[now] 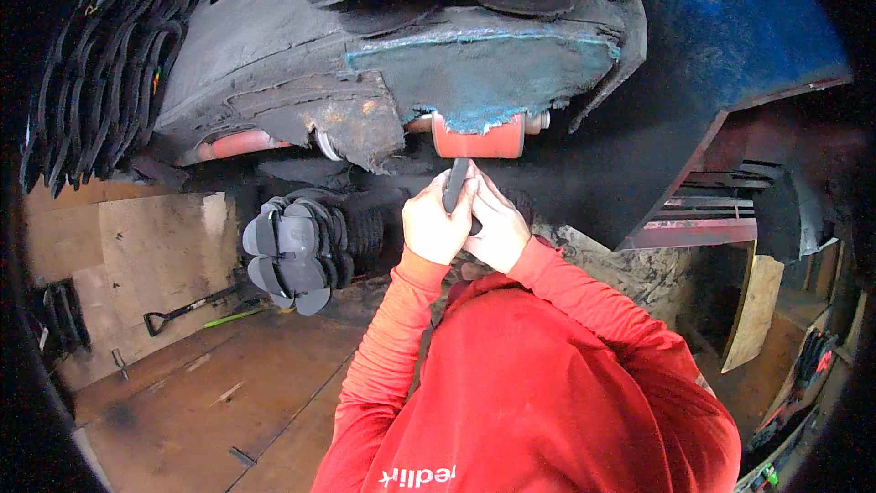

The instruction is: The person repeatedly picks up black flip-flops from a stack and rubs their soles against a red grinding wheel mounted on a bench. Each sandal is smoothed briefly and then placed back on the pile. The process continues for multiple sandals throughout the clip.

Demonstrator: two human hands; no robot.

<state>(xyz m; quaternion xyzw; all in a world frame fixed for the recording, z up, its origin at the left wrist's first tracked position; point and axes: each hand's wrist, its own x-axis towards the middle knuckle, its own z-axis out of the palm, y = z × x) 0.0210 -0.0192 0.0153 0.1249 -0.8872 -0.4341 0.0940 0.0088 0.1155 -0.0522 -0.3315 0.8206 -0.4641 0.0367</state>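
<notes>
Both hands grip 1 dark sole piece (455, 184) — the left hand (436, 226) wraps its lower part, the right hand (497, 228) clasps it from the other side. The piece stands upright, its top touching the red roller (478, 140) of the machine (301, 64). A stack of soles (290, 251) sits to the left, near a shovel (187, 310) on the floor (210, 402).

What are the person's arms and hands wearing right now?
Both arms are in long, close-fitting sleeves of bright orange-red, the left sleeve and the right sleeve each reaching to the wrist. They match the red top. The left hand and right hand are bare, without gloves.
</notes>
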